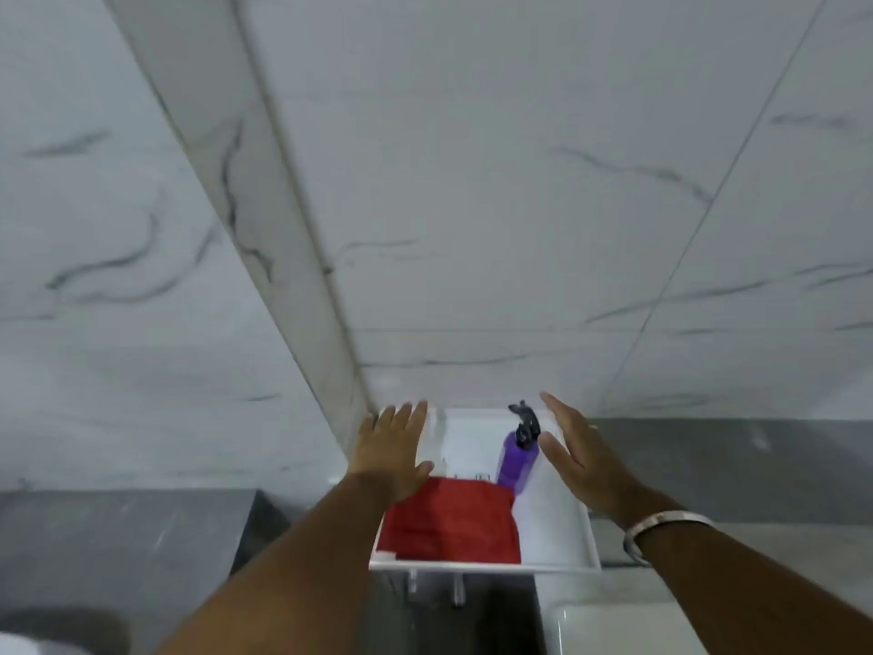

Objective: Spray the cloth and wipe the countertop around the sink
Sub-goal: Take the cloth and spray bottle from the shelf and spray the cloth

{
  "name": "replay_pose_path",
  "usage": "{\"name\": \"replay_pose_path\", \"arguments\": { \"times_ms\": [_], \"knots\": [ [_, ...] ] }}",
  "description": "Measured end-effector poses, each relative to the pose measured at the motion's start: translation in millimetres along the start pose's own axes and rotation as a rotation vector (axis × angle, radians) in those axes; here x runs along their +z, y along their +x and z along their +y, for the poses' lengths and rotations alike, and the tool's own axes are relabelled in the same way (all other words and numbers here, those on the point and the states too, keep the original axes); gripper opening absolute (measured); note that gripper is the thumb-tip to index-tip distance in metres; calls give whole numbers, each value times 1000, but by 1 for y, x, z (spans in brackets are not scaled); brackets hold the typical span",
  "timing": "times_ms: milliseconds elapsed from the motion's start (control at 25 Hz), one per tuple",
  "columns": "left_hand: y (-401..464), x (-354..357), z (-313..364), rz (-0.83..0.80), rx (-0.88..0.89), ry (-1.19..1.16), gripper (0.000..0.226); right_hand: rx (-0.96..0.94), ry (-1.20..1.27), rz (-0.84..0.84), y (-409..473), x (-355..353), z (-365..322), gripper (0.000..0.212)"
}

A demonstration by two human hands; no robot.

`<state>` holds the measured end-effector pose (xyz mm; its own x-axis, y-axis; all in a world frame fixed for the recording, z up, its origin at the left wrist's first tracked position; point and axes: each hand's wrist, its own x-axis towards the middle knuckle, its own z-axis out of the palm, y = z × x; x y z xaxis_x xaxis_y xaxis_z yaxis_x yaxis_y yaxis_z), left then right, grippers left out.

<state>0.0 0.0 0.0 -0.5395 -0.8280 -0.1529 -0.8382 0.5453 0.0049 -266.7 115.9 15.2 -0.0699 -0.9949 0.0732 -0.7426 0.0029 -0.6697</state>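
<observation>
Hands were both raised over a white tray-like shelf (557,567) set against a marble-patterned tiled wall (519,182). Left hand (392,446) was flat, fingers extended and spread, palm down, above the shelf's left rear corner; its thumb lay just above the upper edge of the red cloth (453,522), and contact could not be confirmed. Right hand (578,458) was open as well, fingers straight and held together, palm turned inward toward the purple spray bottle (515,465); it gripped nothing and stood just beside the bottle, with a narrow gap visible at the thumb. A metal bangle (661,527) circled the right wrist. The cloth lay folded on the front left part of the shelf, covering most of that side. The bottle stood upright just behind and to the right of the cloth, its lower portion hidden by the cloth's edge, its black trigger head (524,423) pointing toward the wall. A white sink rim (614,621) showed at lower right, below the shelf. Motion blur softened fine detail.
</observation>
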Motion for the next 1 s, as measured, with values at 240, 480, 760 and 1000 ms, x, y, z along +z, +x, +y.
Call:
{"name": "replay_pose_path", "arguments": {
  "times_ms": [240,480,760,1000],
  "knots": [
    [12,73,-8,-379,47,-236,78,162,461,69,24,69,24,98],
    [23,52,-17,-582,-22,-511,24,172,570,233,42,59,6,81],
    [19,-104,-28,-284,-68,-978,25,75,753,197,41,-16,-54,35],
    [25,-245,-32,-32,26,-1214,21,6,945,37,41,-60,-108,36]
  ]
}}
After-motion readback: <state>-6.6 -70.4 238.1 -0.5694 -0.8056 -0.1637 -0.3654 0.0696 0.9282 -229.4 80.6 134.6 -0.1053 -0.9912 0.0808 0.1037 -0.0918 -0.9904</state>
